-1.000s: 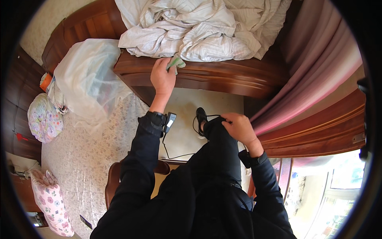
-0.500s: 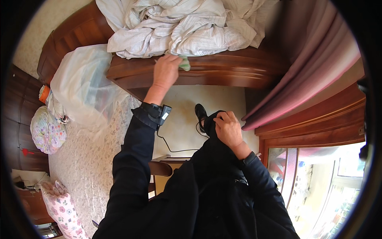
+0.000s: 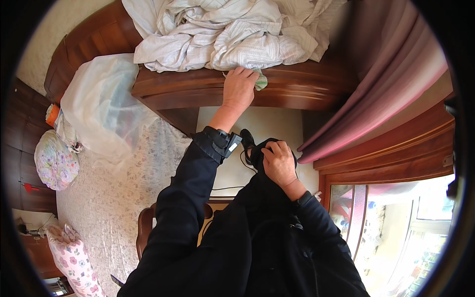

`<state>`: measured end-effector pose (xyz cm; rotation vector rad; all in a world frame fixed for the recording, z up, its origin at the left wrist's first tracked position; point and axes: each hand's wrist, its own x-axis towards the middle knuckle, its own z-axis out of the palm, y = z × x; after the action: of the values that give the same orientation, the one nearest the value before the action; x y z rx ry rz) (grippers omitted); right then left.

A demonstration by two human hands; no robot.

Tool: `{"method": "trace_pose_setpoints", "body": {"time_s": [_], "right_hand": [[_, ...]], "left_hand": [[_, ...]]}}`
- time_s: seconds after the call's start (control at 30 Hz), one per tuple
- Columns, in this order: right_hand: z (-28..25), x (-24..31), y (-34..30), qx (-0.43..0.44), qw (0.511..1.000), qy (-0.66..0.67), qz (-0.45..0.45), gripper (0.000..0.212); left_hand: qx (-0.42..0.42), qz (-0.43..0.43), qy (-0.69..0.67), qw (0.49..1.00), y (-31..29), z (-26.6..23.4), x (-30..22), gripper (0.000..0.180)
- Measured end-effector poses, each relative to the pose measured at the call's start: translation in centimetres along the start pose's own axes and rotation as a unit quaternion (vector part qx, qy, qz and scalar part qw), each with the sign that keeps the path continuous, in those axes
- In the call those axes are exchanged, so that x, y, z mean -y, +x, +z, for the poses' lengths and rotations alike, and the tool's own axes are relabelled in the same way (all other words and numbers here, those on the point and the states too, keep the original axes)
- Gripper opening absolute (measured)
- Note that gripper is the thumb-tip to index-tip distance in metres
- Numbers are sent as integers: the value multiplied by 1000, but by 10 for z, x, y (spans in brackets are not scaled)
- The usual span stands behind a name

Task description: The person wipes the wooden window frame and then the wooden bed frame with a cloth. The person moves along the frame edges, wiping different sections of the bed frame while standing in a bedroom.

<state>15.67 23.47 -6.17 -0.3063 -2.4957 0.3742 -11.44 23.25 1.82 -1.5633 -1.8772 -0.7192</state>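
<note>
My left hand (image 3: 239, 90) is closed round a green cloth (image 3: 261, 80) and presses it onto the top rail of a dark wooden footboard (image 3: 198, 91). Part of the cloth sticks out to the right of my fingers; the rest lies hidden under the hand. Crumpled white bedding (image 3: 242, 42) comes down to the rail just beyond it. Over my bent knee, on dark trousers, rests my right hand (image 3: 279, 162), fingers loosely curved and a little apart, with nothing visible in it.
A purple curtain (image 3: 381, 94) hangs on the right above a wooden ledge (image 3: 386, 146), near a bright window. To the left, a translucent plastic sheet (image 3: 101, 99) covers things on a patterned surface (image 3: 109, 213). A thin black cable (image 3: 227, 188) runs near my legs.
My left hand has slid right along the footboard rail with the green cloth. My right hand stays on the knee.
</note>
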Motion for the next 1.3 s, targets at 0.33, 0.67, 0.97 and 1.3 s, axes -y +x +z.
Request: {"method": "trace_pose_setpoints", "body": {"time_s": [0.33, 0.67, 0.97, 1.3], "right_hand": [[-5, -5, -8, -20, 999, -10, 22, 21], [10, 0, 3, -40, 999, 16, 5, 14], [0, -3, 1, -27, 1000, 2, 6, 20], [14, 5, 10, -28, 1000, 11, 4, 19]], "left_hand": [[29, -73, 117, 990, -55, -61, 120, 29], [26, -120, 96, 988, -58, -71, 110, 32], [26, -129, 130, 983, -89, -105, 185, 34], [-23, -149, 110, 982, -114, -105, 196, 32]]}}
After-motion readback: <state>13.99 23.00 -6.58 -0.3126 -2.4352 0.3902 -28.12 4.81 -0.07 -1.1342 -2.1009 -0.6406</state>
